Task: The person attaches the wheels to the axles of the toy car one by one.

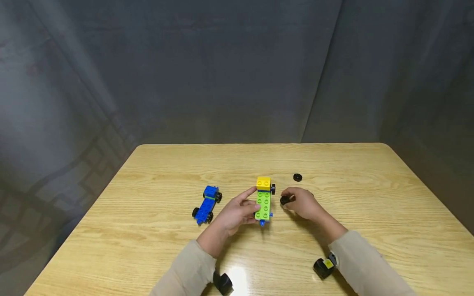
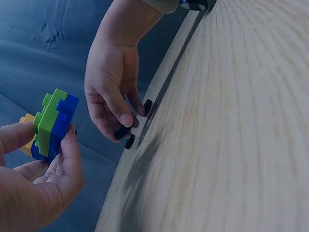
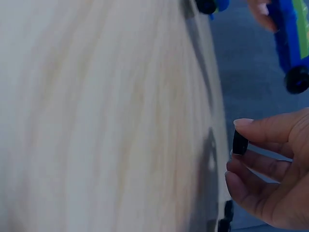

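My left hand [image 1: 237, 211] grips a building-block toy car [image 1: 263, 205] above the table. The car has a blue base, a lime green studded brick and a yellow block [image 1: 263, 183] at its far end. A black wheel [image 1: 273, 189] sits on its right side near the yellow block, while a bare blue axle stub [image 1: 271, 214] sticks out nearer me. To the right of the car, my right hand [image 1: 301, 202] pinches a loose black wheel [image 3: 240, 137] between thumb and fingers. Another black wheel [image 1: 297, 177] lies flat on the table beyond that hand.
A blue toy car [image 1: 206, 206] with black wheels stands on the wooden table [image 1: 148, 230], left of my left hand. Black wrist cameras [image 1: 324, 268] hang below both sleeves. A dark grey curtain [image 1: 222, 82] rises behind the table's far edge.
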A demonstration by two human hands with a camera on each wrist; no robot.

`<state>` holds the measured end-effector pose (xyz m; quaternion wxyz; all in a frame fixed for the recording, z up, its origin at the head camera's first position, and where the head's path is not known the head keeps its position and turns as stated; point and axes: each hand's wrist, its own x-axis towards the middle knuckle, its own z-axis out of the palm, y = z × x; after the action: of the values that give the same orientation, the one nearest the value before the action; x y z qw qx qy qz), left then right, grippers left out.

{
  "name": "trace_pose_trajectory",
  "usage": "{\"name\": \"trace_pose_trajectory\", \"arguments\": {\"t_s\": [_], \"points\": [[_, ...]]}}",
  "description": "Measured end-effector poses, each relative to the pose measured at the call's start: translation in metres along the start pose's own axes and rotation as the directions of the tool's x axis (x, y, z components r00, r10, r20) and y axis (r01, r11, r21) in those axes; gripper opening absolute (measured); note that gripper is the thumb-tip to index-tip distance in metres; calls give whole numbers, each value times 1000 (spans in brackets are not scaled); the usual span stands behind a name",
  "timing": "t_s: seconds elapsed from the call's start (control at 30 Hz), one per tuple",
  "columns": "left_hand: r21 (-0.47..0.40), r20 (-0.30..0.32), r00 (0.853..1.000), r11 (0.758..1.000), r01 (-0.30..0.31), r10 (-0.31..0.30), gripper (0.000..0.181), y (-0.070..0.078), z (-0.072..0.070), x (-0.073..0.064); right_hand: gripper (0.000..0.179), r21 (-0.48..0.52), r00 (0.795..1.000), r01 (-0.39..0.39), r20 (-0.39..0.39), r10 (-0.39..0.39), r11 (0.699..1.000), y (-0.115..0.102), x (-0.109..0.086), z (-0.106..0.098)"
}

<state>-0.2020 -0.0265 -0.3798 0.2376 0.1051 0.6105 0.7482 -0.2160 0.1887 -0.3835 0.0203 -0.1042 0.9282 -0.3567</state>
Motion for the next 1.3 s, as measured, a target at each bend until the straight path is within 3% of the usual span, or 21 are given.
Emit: {"name": "trace_pose_trajectory", "arguments": {"t_s": [0.37,0.83,1.13,1.3], "points": [[-17,-19,1000,1000,-3,2,59,3,-3,0,28,37,997,42,-60,-40,998,-22,-13,1],[-33,-19,1000,999,-14,13,58,3,-3,0,25,133,998,48,-55,-41,990,-34,-24,1],[-35,-34,999,999,0,-1,58,2,-3,0,26,346,998,27,38,-43,938,-29,-27,2],[-39,-35,999,999,-3,1,57,1,-2,1,29,411,997,14,60,-42,912,-27,-28,2]]}}
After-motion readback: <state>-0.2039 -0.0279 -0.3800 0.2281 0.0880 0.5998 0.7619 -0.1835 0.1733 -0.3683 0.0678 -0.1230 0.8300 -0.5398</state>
